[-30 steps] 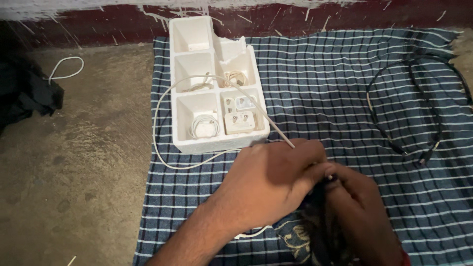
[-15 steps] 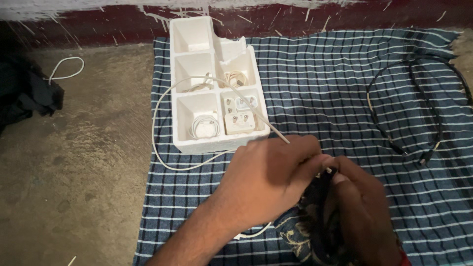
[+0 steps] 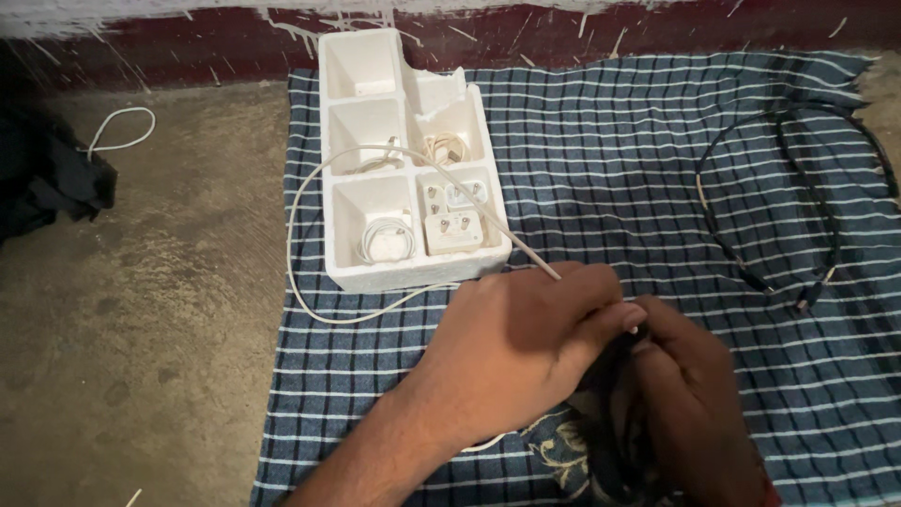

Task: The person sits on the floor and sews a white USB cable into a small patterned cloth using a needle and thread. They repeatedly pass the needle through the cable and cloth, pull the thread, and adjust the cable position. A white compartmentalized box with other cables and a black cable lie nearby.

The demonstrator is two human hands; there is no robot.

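My left hand (image 3: 511,343) and my right hand (image 3: 680,394) meet over a blue checked cloth (image 3: 601,169), fingertips pinched together on a long white cable (image 3: 310,183). The cable runs from my fingers up across a white foam tray (image 3: 408,268), loops out to the left and comes back under my left wrist. A dark patterned cloth (image 3: 572,451) lies beneath my hands. What sits between my fingertips is mostly hidden.
The foam tray has several compartments holding white plug adapters (image 3: 453,230) and a coiled white cable (image 3: 385,239). A black cable (image 3: 798,202) loops on the cloth at right. On the bare floor at left lie a dark cloth (image 3: 47,183) and a white cord loop (image 3: 117,131).
My hands shifted slightly while keeping their pinch on the white cable. The view nudged a little; nothing else moved.
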